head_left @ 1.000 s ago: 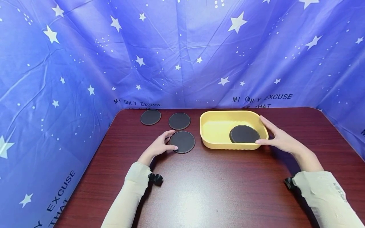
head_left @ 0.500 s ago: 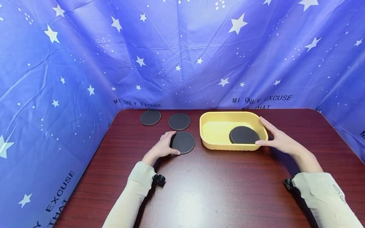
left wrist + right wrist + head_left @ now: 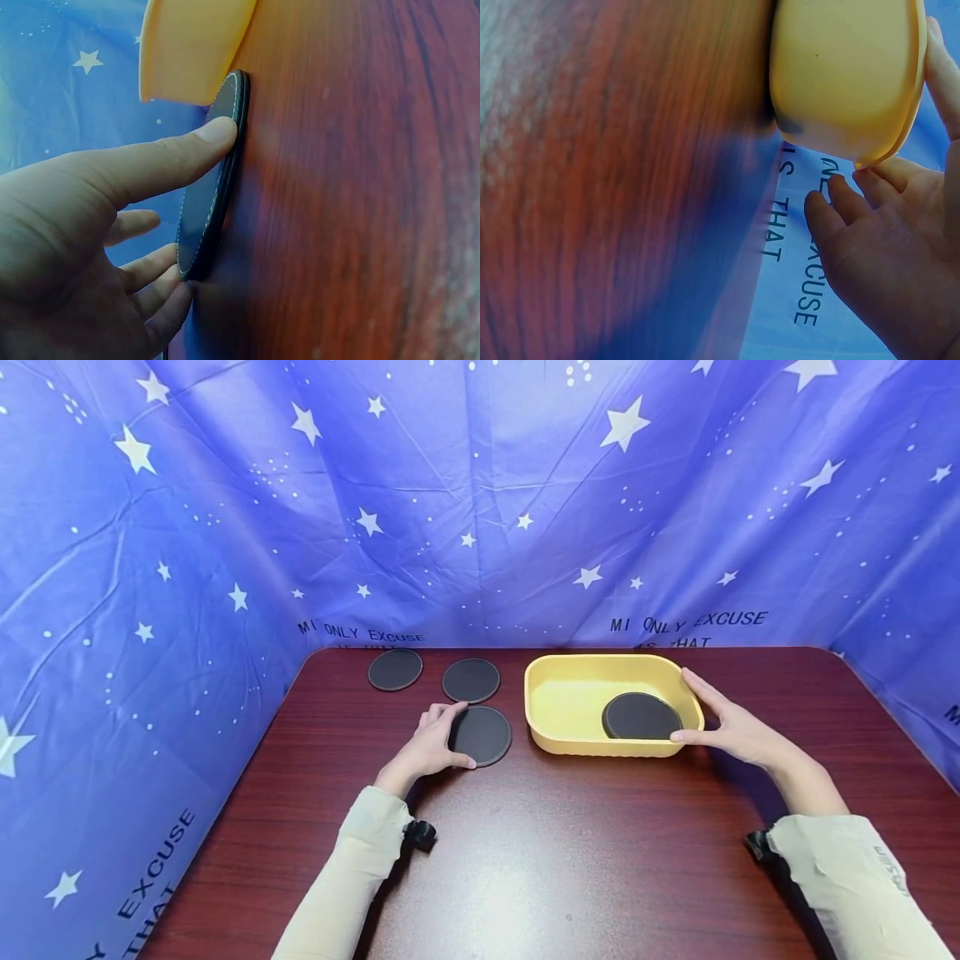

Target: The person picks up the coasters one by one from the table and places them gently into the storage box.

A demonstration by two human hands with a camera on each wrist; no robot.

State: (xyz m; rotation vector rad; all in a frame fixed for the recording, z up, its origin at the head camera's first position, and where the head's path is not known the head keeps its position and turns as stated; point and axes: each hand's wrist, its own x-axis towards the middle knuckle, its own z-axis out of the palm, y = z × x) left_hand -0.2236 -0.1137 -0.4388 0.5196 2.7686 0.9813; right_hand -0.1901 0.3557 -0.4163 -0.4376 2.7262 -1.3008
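A round black coaster (image 3: pixel 483 737) with pale edge stitching lies on the table in front of my left hand (image 3: pixel 425 747). In the left wrist view, the thumb (image 3: pixel 217 131) presses on one side of its rim, and fingertips touch the opposite side. At the right end of a yellow plastic bin (image 3: pixel 573 747), my right hand (image 3: pixel 738 728) holds the rim, thumb at the near corner and fingers at the far one. Inside the bin lies another black coaster (image 3: pixel 641 717), partly hidden by the near wall. The right wrist view shows the bin's outer end (image 3: pixel 847 67) beside the fingers.
Two more black coasters (image 3: pixel 395 670) lie toward the back left; the nearer of them (image 3: pixel 471 680) is just behind the one at my left hand. A blue star-printed curtain (image 3: pixel 480 510) rises behind the dark red wooden table (image 3: pixel 570 860) and on both sides.
My left hand has shifted slightly right and toward me, its thumb sliding from the coaster's left side to its near edge. My right hand and the bin have stayed put.
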